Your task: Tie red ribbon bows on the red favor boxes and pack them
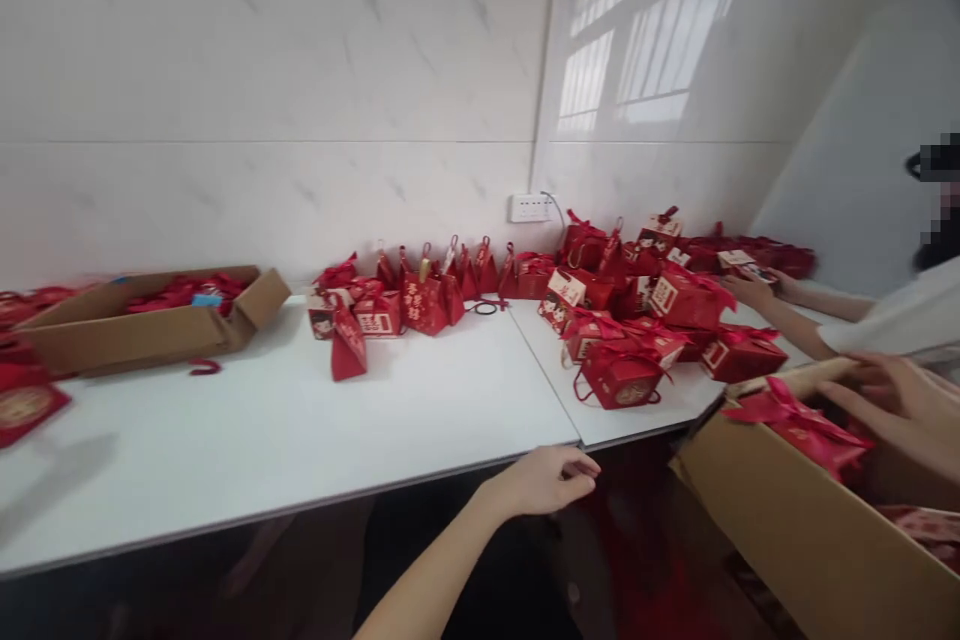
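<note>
My left hand (546,482) hangs just off the front edge of the white table (247,440). Its fingers are loosely curled, the thumb stands apart from them, and nothing shows in it. At the right, my right hand (904,405) reaches over an open cardboard box (810,520), fingers stretched out beside a red gift box with a ribbon bow (814,430). Part of that hand is hidden by the frame's edge, and I cannot tell whether it touches the gift box. More patterned red packaging (926,525) lies inside the cardboard box.
Several red gift boxes (622,375) are piled on the right table; smaller cone-shaped ones (349,345) line the wall. A low cardboard tray (127,335) holds red items at left. Another person's hands (757,290) handle a gift box at right. A power strip (531,209) is on the wall.
</note>
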The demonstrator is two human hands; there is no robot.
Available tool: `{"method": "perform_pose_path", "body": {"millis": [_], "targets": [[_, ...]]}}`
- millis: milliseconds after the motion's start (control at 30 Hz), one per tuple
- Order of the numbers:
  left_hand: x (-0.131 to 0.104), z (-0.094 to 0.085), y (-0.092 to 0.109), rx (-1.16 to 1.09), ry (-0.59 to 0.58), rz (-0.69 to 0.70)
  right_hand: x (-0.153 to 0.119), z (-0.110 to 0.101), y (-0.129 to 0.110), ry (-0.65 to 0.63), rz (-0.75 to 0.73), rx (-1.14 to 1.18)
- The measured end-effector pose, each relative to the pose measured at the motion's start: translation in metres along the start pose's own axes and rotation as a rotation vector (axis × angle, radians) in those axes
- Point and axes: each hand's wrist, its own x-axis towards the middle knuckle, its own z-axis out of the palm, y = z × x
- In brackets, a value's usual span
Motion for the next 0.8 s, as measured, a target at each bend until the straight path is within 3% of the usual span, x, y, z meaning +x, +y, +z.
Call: {"method": "perform_pose_path", "body": {"millis": [100, 167, 233, 333, 433, 500, 600, 700, 800], "targets": [[-0.038, -0.040, -0.024, -0.013, 0.272, -0.063, -0.008, 0.030, -0.074, -0.326, -0.075, 0.153], [-0.058, -0.079, -0.046, 0.027, 0.536, -0.128, -0.023, 0.062, -0.130, -0.588, -0.243, 0.265], [-0.074, -0.121, -0.069, 0.077, 0.809, -0.211, -0.039, 0.095, -0.184, -0.771, -0.382, 0.310], [-0.092, -0.175, -0.099, 0.162, 1.212, -0.342, -0.060, 0.135, -0.251, -0.937, -0.496, 0.412], [-0.100, -0.208, -0.122, 0.240, 1.513, -0.438, -0.077, 0.161, -0.295, -1.011, -0.609, 0.496], [-0.100, -0.222, -0.134, 0.273, 1.592, -0.470, -0.082, 0.175, -0.311, -1.051, -0.656, 0.574], [-0.096, -0.236, -0.149, 0.287, 1.564, -0.497, -0.077, 0.194, -0.325, -1.028, -0.685, 0.645], [-0.095, -0.244, -0.153, 0.278, 1.446, -0.510, -0.054, 0.205, -0.339, -0.932, -0.725, 0.673], [-0.093, -0.249, -0.137, 0.274, 1.269, -0.482, -0.019, 0.204, -0.361, -0.829, -0.730, 0.714]]}}
